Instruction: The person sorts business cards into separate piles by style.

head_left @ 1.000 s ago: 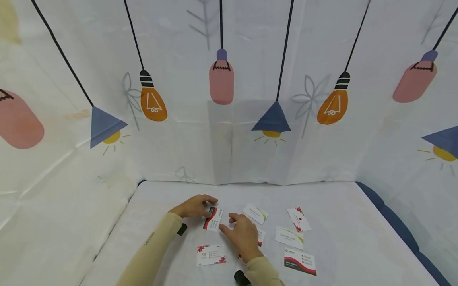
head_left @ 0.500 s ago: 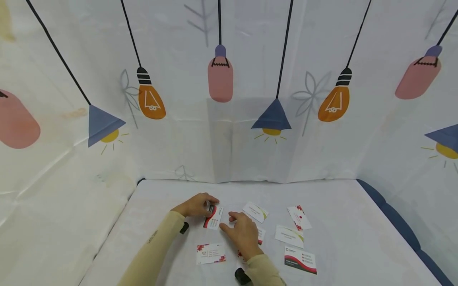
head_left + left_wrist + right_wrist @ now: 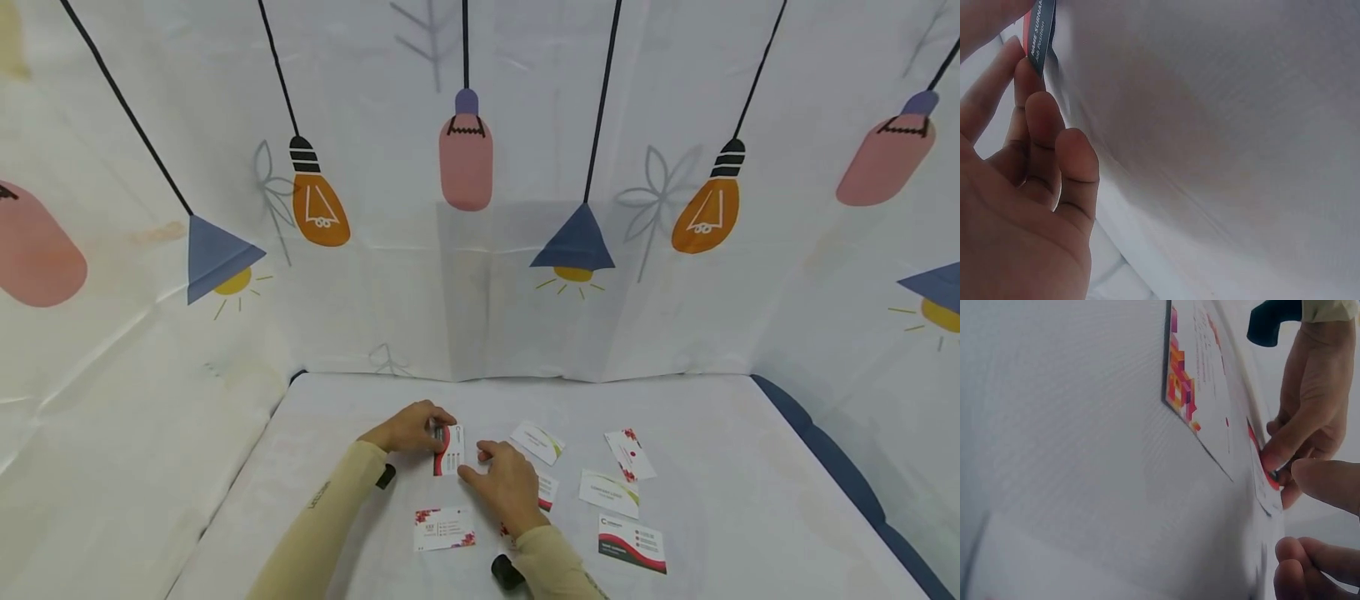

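Note:
Left of the middle of the white table, my left hand holds the edge of a business card with a red and dark wave, thumb on top and fingertips at its far end. The left wrist view shows the card's dark strip between thumb and fingers. Just right of it, my right hand hovers with thumb and fingers apart and nothing between them. Beneath and behind the right hand, a red-and-dark card and a flowered card are partly hidden. A flowered business card lies nearer me.
To the right lie a green-cornered card, another green-edged card, a flowered card and a red-waved card. A white sheet printed with lamps hangs behind the table. Blue padding runs along the right edge.
The card in my left hand has turned slightly, from tilted to nearly straight, its near end shifting a little right. My right hand has stayed almost in place.

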`<state>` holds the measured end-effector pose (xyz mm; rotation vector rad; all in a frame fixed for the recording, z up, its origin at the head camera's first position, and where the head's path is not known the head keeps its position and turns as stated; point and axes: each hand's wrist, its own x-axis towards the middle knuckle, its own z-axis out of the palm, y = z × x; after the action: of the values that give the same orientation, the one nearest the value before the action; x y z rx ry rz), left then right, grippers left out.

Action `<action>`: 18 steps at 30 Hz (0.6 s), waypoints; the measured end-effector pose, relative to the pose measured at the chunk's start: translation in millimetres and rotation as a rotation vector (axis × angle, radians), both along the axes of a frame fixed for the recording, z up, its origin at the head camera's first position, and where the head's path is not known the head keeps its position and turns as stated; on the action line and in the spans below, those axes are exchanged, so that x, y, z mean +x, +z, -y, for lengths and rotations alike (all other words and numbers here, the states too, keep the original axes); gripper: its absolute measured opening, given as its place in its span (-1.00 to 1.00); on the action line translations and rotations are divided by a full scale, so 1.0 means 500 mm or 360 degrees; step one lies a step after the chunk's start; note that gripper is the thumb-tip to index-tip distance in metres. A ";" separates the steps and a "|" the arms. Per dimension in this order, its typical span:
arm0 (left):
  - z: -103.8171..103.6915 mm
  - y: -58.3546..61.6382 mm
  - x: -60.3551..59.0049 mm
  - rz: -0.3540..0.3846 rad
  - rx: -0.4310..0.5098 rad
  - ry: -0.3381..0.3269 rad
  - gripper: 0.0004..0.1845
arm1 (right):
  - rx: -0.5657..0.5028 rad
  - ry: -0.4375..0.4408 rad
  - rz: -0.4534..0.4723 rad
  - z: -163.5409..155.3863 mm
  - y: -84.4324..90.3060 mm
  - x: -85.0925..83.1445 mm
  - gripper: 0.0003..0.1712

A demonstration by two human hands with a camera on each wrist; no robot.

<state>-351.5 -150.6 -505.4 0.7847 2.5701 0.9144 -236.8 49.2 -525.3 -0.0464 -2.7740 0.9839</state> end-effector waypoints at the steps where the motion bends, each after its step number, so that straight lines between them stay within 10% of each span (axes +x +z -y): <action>1: 0.001 -0.001 0.000 -0.0007 0.0002 0.0005 -0.55 | 0.0004 -0.0001 -0.0003 0.000 -0.001 -0.001 -0.39; 18: 0.012 -0.002 -0.002 -0.0073 0.0074 0.0053 -0.54 | -0.0097 0.0104 0.0136 -0.003 0.008 -0.012 -0.42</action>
<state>-352.6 -156.8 -506.1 0.7868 2.6173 0.9800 -243.1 50.8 -521.5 -0.0071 -2.8390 1.1072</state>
